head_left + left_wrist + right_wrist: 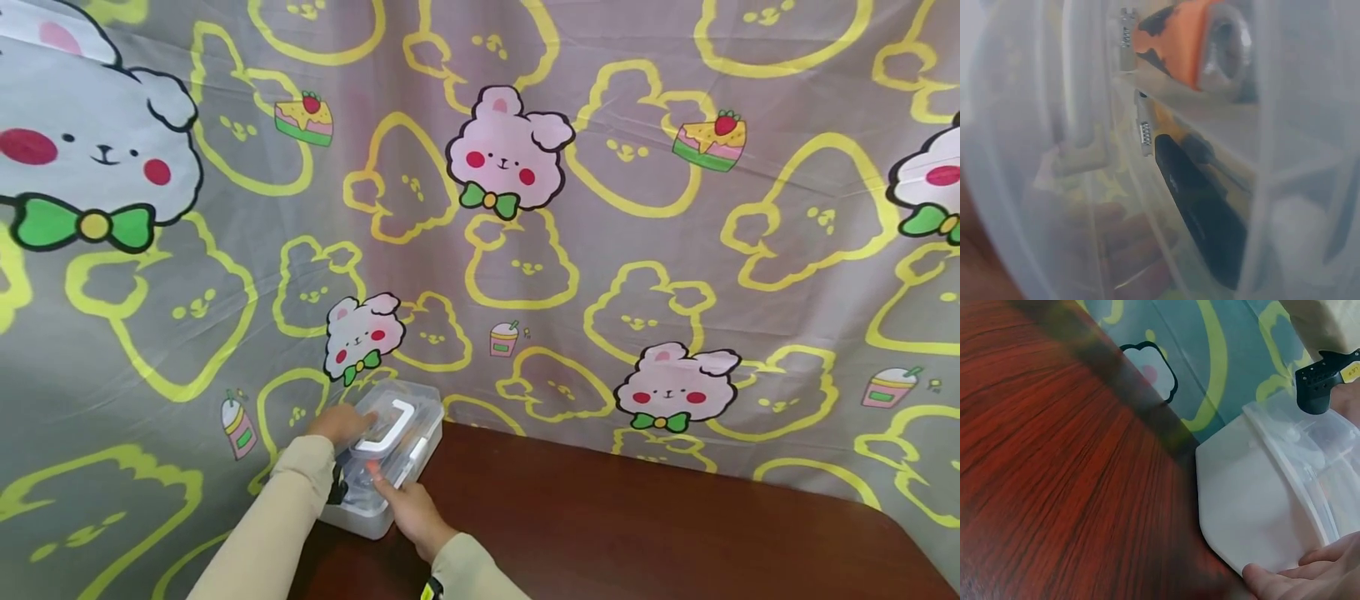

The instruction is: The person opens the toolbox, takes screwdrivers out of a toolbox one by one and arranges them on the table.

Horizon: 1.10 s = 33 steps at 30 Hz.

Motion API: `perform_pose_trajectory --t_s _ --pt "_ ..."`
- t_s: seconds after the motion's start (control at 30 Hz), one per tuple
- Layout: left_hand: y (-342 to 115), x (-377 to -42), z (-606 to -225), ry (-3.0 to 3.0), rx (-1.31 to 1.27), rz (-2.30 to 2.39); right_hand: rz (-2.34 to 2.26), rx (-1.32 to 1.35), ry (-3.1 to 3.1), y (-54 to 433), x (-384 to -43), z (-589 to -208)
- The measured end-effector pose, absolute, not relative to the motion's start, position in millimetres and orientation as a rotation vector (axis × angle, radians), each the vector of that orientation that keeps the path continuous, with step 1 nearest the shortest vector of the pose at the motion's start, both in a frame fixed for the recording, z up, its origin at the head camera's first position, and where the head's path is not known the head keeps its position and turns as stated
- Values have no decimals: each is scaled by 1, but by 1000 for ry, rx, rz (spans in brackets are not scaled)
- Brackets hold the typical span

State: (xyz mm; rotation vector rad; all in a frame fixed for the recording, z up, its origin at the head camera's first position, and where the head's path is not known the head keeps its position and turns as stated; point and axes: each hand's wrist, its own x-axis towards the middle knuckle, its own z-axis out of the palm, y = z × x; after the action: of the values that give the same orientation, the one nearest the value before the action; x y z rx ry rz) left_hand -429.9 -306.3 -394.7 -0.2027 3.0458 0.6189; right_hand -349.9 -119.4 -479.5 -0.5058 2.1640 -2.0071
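Note:
A storage box (363,522) with a pale base and a clear lid with a white handle (390,425) stands on the table's left part. My left hand (343,425) grips its left side; in the left wrist view, the fingers (1132,247) show blurred through the clear plastic. My right hand (416,512) holds the right side, its thumb on the lid's edge. In the right wrist view, fingertips touch the pale side wall (1250,494). Through the plastic I see an orange-and-black object (1175,40) and a long black object (1200,212) in separate compartments.
A dark reddish wooden table (637,533) extends to the right of the box. Patterned cloth (525,250) with rabbit faces hangs behind the table and along its left side, close to the box.

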Motion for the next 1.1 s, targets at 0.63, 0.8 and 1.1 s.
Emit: perform_pose_trajectory --t_s 0.63,0.8,1.1 --pt "-294 -414 -384 3060 -117 528 -1958 -529 2218 -94 -344 -480" --pt "-295 -415 -388 3045 -78 575 -1930 -501 2188 -85 -345 -482" --pt "-296 -408 -390 2981 -28 766 -1937 -532 2119 -68 -341 -485"
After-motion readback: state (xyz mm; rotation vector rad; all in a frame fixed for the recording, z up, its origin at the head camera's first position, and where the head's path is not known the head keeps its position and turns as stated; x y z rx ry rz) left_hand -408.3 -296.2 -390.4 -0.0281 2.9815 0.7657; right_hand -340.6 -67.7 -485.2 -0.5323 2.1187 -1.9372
